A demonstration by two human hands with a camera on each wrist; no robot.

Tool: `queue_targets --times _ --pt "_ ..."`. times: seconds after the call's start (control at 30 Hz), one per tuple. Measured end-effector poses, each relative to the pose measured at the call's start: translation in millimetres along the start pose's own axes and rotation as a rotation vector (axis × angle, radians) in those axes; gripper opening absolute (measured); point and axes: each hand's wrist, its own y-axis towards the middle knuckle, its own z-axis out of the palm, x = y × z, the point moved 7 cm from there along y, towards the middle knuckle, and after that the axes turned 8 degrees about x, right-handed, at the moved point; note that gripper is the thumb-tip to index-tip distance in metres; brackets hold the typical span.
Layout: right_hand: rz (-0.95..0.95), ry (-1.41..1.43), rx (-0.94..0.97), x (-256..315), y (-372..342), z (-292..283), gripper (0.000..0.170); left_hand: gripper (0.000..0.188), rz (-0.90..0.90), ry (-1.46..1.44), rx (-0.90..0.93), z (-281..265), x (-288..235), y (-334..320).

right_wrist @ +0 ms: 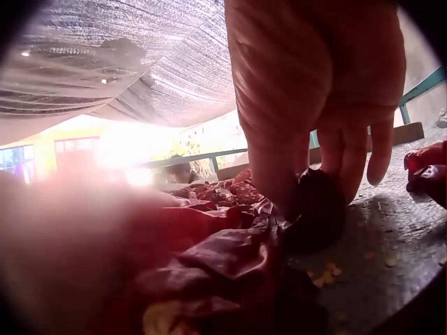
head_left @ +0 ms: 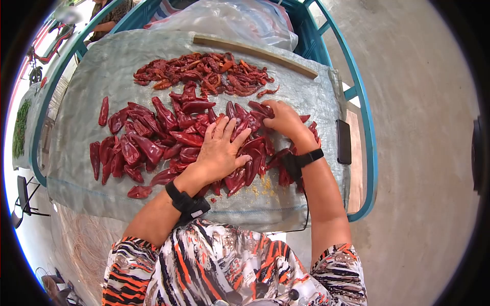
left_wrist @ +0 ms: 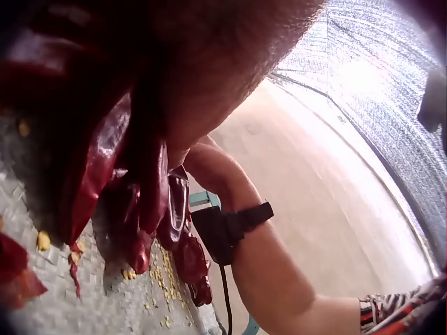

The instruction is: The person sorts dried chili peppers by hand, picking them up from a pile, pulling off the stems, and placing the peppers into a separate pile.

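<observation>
A wide heap of dark red dried chili peppers point(head_left: 145, 148) lies across a grey-green woven sheet point(head_left: 76, 158). My left hand point(head_left: 219, 153) rests on the heap's middle, fingers spread and fairly straight over the peppers. At the heap's right side my right hand point(head_left: 287, 122) pinches a dark chili pepper point(head_left: 260, 108) between thumb and fingers. In the right wrist view that same pepper point(right_wrist: 318, 209) appears as a dark shape under the fingers. Several glossy peppers point(left_wrist: 101, 171) hang below the left palm in the left wrist view, where the fingers are hidden.
Behind the heap is a pile of smaller, wrinkled red chilies point(head_left: 204, 71), with a wooden strip point(head_left: 255, 53) beyond it. A phone point(head_left: 343, 142) lies by the right edge. Teal metal rails point(head_left: 368, 148) border the surface. Yellow seeds point(head_left: 260, 188) are scattered near the front.
</observation>
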Motion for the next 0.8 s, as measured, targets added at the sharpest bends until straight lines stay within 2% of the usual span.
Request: queue_targets --times 0.1,0.2,0.3,0.37,0.43,0.47,0.57,0.7,0.8 --pt "0.046 0.022 -0.03 10.6 -7.9 -4.5 0.051 0.075 -0.003 -0.002 0.008 1.1 1.4 0.3" --pt "0.049 0.076 -0.193 20.9 -25.5 -25.1 0.047 0.072 -0.012 -0.002 0.037 4.4 3.8 0.7" --pt "0.142 0.139 -0.252 13.0 -47.8 -39.5 0.042 0.067 -0.013 -0.021 0.046 5.7 6.0 1.5" --pt "0.108 0.248 -0.254 -2.4 -54.6 -31.0 0.035 0.063 -0.003 -0.03 0.051 6.3 6.9 1.7" --pt "0.088 0.309 -0.305 -14.1 -62.8 -22.3 0.033 0.059 0.014 -0.026 0.059 6.5 7.5 2.5" --pt "0.053 0.312 -0.393 -14.1 -68.6 -21.0 0.032 0.053 0.011 -0.037 0.055 6.1 7.6 2.5" --pt "0.075 0.391 -0.453 -23.5 -71.1 -16.6 0.031 0.052 0.026 -0.008 0.047 6.8 8.2 1.5" --pt "0.054 0.321 -0.611 -3.4 -94.6 -43.3 0.026 0.036 0.016 -0.113 0.025 -2.3 7.8 1.8" --pt "0.084 0.222 -0.548 14.9 -114.6 -45.8 0.025 0.026 0.001 -0.239 -0.017 -10.0 9.4 2.5"
